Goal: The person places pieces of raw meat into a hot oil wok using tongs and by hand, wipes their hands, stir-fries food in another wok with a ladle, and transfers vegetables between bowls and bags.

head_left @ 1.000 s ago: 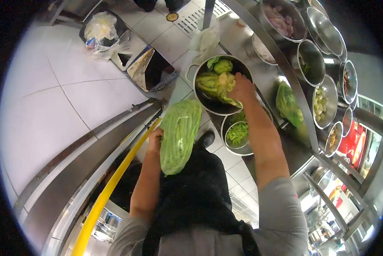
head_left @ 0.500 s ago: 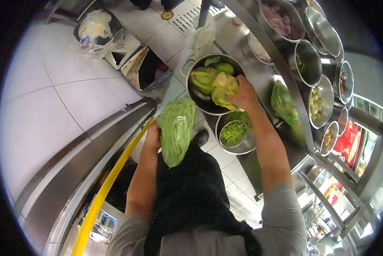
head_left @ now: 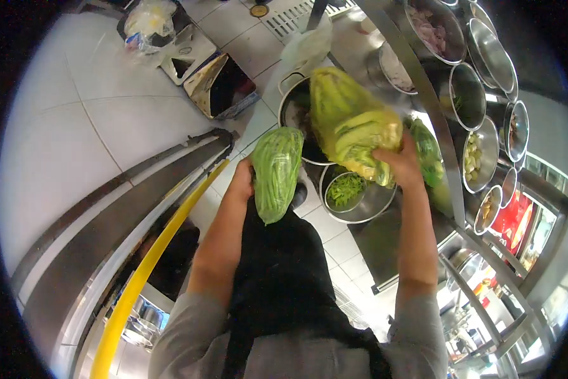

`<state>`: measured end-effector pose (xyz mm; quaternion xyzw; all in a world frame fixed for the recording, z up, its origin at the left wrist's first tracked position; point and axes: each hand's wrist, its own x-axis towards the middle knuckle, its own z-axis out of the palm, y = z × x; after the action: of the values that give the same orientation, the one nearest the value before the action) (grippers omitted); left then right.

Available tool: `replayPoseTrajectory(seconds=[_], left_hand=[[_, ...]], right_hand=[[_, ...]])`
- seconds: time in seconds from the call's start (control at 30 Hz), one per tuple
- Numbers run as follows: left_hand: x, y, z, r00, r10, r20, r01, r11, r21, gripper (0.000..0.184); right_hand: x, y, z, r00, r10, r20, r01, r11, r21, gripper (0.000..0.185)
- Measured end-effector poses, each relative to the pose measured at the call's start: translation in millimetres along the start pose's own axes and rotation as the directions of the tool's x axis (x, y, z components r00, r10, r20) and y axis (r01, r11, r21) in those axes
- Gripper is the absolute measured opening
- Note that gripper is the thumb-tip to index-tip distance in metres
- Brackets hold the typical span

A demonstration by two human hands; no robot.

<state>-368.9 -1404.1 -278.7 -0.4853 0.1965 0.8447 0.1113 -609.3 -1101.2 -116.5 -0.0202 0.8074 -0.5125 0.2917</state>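
My left hand (head_left: 244, 179) is closed round the side of a green leafy vegetable bundle (head_left: 277, 174) in clear plastic, held in front of my apron. My right hand (head_left: 403, 161) grips a large yellow-green leafy vegetable (head_left: 366, 136), a little blurred, by its near end. It is raised over the big pot (head_left: 294, 114) and covers much of the opening. Just nearer to me, chopped greens (head_left: 347, 189) lie in a small bowl inside a larger metal bowl (head_left: 375, 205). The right fingers are partly hidden by the leaves.
Another plastic-wrapped green vegetable (head_left: 426, 148) lies on the lower shelf at right. Above it, several metal bowls (head_left: 480, 155) hold ingredients. A rail with a yellow strip (head_left: 146, 262) runs along my left. An open bin (head_left: 224, 88) stands on the tiled floor.
My right hand has lifted the yellow-green leafy vegetable up out of the pot and toward the right. The wrapped green bundle in my left hand has shifted slightly up and right.
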Motion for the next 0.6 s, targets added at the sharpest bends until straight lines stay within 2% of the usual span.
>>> replayPoseTrajectory(seconds=[0.03, 0.07, 0.17, 0.23, 0.3, 0.4, 0.47, 0.5, 0.53, 0.6], left_hand=[[1, -2, -1, 1.0, -0.01, -0.026, 0.01, 1.0, 0.008, 0.045], [1, -3, -3, 1.0, -0.02, -0.021, 0.02, 1.0, -0.007, 0.045], [5, -9, -9, 0.999, -0.034, 0.017, 0.035, 0.999, -0.039, 0.045], [4, -13, -17, 0.998, -0.013, 0.06, 0.016, 0.999, -0.045, 0.045], [-4, -14, -19, 0.999, -0.03, 0.022, 0.032, 0.996, -0.088, 0.045], [3, -24, -31, 0.998, -0.048, 0.031, 0.05, 0.996, -0.072, 0.044], [-46, -9, 8, 0.993, -0.113, -0.04, 0.113, 0.994, 0.002, 0.041], [-43, -12, 7, 0.996, -0.094, -0.01, 0.094, 0.995, -0.04, 0.039], [-38, -15, 4, 0.997, -0.075, 0.021, 0.076, 0.994, -0.082, 0.038], [-42, -19, 3, 0.993, -0.034, 0.112, 0.052, 0.985, -0.162, 0.037]], right_hand=[[-10, -5, 0, 1.0, 0.016, -0.007, -0.015, 0.99, 0.141, 0.081], [-20, -9, 1, 0.993, 0.084, -0.081, -0.062, 0.967, 0.247, 0.082], [-42, -7, -9, 0.988, 0.142, -0.058, -0.098, 0.873, 0.477, 0.083], [-61, -1, -11, 0.993, 0.104, -0.054, -0.062, 0.854, 0.517, 0.085], [-85, 3, -14, 0.993, 0.103, -0.054, -0.053, 0.817, 0.574, 0.087], [-122, -8, -1, 0.989, -0.068, -0.135, 0.14, 0.748, 0.648, 0.086], [-151, -2, -1, 0.995, -0.001, -0.096, 0.072, 0.676, 0.733, 0.082], [-164, 5, -3, 0.997, 0.022, -0.079, 0.047, 0.636, 0.77, 0.08], [-182, 32, -6, 0.987, 0.13, -0.099, -0.01, 0.651, 0.759, 0.083], [-205, 32, 0, 0.965, 0.217, -0.145, -0.086, 0.789, 0.608, 0.085]])
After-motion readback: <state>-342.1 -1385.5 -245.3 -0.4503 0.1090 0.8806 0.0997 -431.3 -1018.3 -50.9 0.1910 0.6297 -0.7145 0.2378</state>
